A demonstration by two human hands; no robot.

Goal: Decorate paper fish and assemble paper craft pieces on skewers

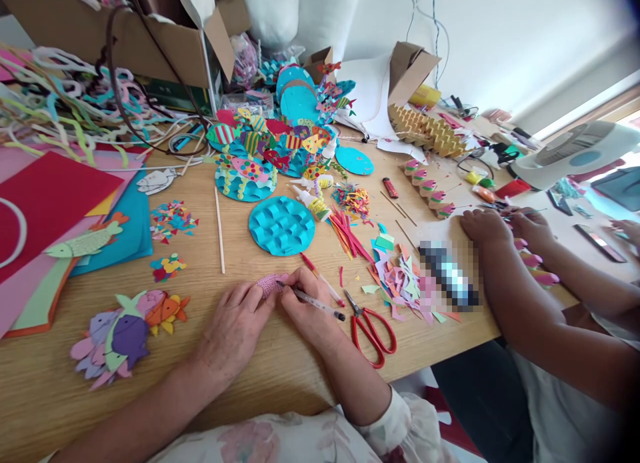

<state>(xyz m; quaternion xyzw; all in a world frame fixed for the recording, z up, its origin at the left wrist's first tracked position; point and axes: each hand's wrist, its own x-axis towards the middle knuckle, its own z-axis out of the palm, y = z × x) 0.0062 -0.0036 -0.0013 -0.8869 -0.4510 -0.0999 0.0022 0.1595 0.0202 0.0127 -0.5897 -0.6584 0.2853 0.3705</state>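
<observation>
My right hand (309, 306) is closed around a pen (320, 303) with a clear barrel and dark cap end. The pen tip touches a small pink paper fish (270, 285) covered in a fine drawn pattern. On the fish's left side, my left hand (235, 323) holds it against the table with its fingers, which hide part of it. Just beyond lies a blue disc (283, 226) with wavy paper strips. A red pen (320, 277) rests behind my right hand, and red-handled scissors (373, 333) lie to its right.
Cut paper fish (125, 336) are piled at left, near coloured paper sheets (50, 209). Paper scraps (400, 276) and glue bottles (313, 203) lie to the right and beyond. Decorated fish pieces (270, 139) stand at the back. Another person's arms (525, 289) work at right.
</observation>
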